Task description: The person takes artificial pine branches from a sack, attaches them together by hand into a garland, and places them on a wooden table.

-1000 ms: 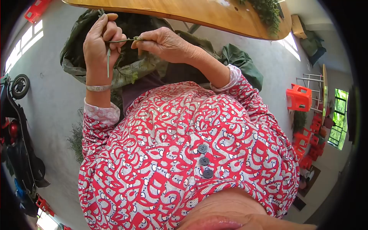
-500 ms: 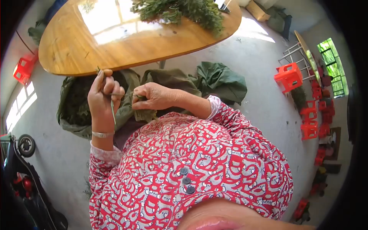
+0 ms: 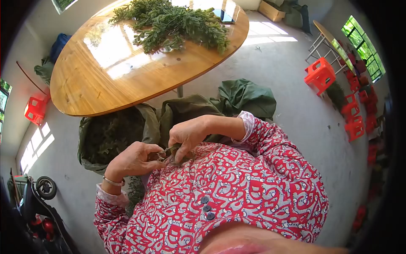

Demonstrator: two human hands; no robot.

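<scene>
Close to my chest, my left hand (image 3: pixel 133 160) pinches a thin greenish stem (image 3: pixel 168 149) between thumb and fingers. My right hand (image 3: pixel 188 134) is closed on the other part of the same stem, just beside it. The two hands nearly touch. Exactly how the stem runs between the fingertips is too small to tell. Below the table edge, an open green sack (image 3: pixel 152 127) with leafy sprigs inside stands beyond my left hand. A heap of green foliage (image 3: pixel 177 25) lies on the wooden table (image 3: pixel 80 80).
A dark phone (image 3: pixel 224 16) lies near the table's right end. More green sacks (image 3: pixel 247 99) stand under the table's near edge. Red stools (image 3: pixel 320 75) are at the right, another red stool (image 3: pixel 35 111) at the left. A motor scooter (image 3: pixel 40 211) stands at lower left.
Both hands have come down from the table edge toward my chest and closer together. The long stem end that hung by my left wrist no longer shows. More of the table and foliage is in view.
</scene>
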